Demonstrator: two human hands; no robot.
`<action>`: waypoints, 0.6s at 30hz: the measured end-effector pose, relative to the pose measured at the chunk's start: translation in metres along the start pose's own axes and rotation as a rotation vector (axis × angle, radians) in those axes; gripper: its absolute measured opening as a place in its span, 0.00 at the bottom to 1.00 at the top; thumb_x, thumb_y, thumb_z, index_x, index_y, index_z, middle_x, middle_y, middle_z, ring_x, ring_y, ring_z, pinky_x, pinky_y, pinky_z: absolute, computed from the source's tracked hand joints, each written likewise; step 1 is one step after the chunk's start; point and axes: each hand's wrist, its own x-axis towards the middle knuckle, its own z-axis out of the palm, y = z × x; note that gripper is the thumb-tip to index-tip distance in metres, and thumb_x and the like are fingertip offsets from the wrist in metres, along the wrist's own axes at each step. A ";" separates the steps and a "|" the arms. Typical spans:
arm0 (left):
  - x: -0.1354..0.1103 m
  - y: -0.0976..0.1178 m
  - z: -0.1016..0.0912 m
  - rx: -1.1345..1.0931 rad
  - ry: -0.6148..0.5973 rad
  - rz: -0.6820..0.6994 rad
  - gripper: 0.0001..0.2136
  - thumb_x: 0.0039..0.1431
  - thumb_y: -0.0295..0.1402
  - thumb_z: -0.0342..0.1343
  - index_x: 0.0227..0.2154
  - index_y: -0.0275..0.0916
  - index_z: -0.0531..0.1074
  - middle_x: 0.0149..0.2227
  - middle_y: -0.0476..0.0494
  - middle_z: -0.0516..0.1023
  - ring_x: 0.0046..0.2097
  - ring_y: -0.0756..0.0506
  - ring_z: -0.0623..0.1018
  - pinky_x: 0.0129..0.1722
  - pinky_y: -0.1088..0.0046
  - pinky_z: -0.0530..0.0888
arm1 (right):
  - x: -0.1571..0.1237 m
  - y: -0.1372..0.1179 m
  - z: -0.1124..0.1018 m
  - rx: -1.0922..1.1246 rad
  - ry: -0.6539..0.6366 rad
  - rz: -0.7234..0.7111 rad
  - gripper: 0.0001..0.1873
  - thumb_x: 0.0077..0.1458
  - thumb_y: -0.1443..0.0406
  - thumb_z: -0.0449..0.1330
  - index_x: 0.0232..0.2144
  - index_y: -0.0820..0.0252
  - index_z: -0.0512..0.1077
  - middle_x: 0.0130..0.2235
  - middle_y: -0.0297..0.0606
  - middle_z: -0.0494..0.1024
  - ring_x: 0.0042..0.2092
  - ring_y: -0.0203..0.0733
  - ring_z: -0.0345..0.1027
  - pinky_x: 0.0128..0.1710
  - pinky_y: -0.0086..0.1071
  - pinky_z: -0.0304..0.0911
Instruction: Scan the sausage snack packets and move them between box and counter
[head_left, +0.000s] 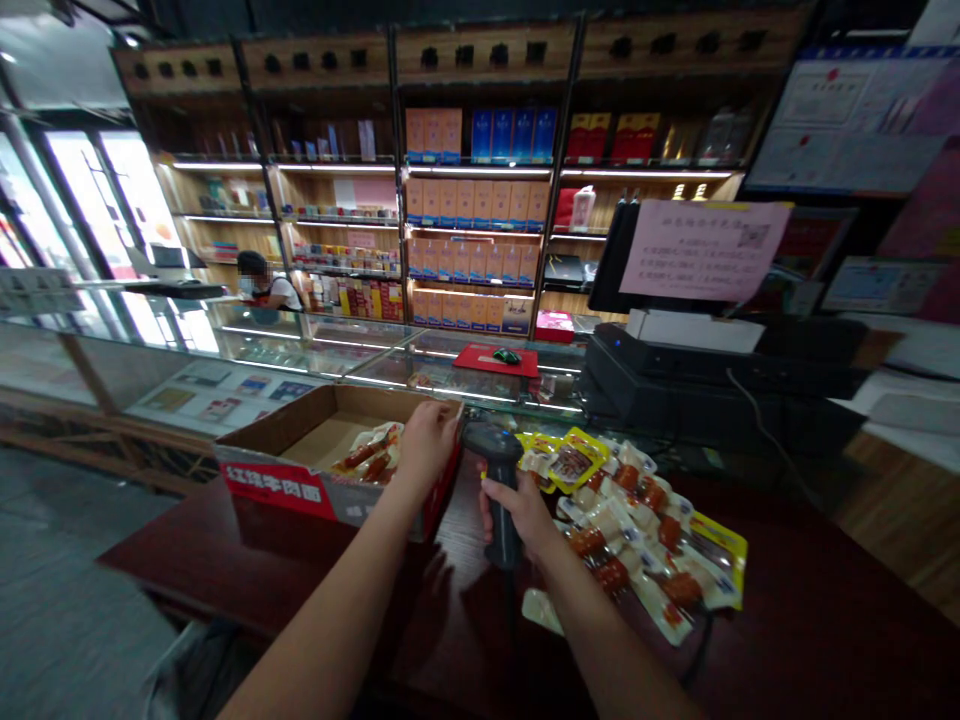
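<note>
My right hand is wrapped round the grip of a black barcode scanner, whose head points toward the box. My left hand reaches into an open cardboard box with red printed sides, its fingers curled over the packets of sausage snacks that lie inside. Whether it grips one I cannot tell. To the right of the scanner, a heap of sealed snack packets, some with yellow edges, is spread on the dark red counter.
A black cash register with a pink paper notice stands behind the heap. Glass display counters run left, with a red mat on top. Shelves of boxed goods fill the back wall. A person sits far left.
</note>
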 end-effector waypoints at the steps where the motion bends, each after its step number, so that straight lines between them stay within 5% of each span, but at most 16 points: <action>1: -0.005 0.011 0.011 -0.018 -0.110 -0.001 0.11 0.54 0.32 0.49 0.37 0.35 0.72 0.39 0.40 0.75 0.41 0.46 0.74 0.43 0.71 0.69 | -0.002 -0.001 -0.008 -0.011 0.016 -0.011 0.18 0.41 0.58 0.64 0.33 0.62 0.67 0.17 0.26 0.69 0.14 0.32 0.61 0.12 0.26 0.61; 4: -0.023 0.039 0.045 0.033 -0.439 -0.043 0.13 0.54 0.39 0.50 0.33 0.35 0.74 0.35 0.39 0.77 0.38 0.44 0.76 0.38 0.72 0.69 | -0.010 -0.004 -0.035 -0.040 0.082 -0.035 0.16 0.41 0.57 0.65 0.28 0.61 0.66 0.17 0.27 0.69 0.15 0.32 0.61 0.12 0.26 0.62; 6: -0.035 0.052 0.066 0.088 -0.535 -0.041 0.18 0.52 0.45 0.52 0.36 0.34 0.73 0.38 0.36 0.76 0.41 0.42 0.76 0.39 0.71 0.69 | -0.016 -0.007 -0.055 -0.046 0.138 -0.063 0.15 0.41 0.58 0.65 0.26 0.60 0.66 0.16 0.27 0.69 0.14 0.32 0.60 0.13 0.26 0.61; 11: -0.054 0.066 0.100 0.191 -0.569 -0.061 0.27 0.49 0.50 0.53 0.43 0.31 0.69 0.44 0.30 0.74 0.48 0.39 0.73 0.45 0.69 0.68 | -0.028 -0.012 -0.092 -0.012 0.222 -0.055 0.13 0.43 0.59 0.63 0.22 0.61 0.66 0.15 0.28 0.68 0.15 0.30 0.60 0.14 0.24 0.60; 18: -0.068 0.056 0.119 0.149 -0.560 -0.114 0.19 0.47 0.42 0.57 0.40 0.34 0.70 0.42 0.34 0.75 0.45 0.40 0.74 0.42 0.69 0.69 | -0.033 0.003 -0.103 0.079 0.284 -0.086 0.16 0.41 0.60 0.65 0.32 0.60 0.66 0.19 0.27 0.70 0.16 0.31 0.60 0.14 0.25 0.61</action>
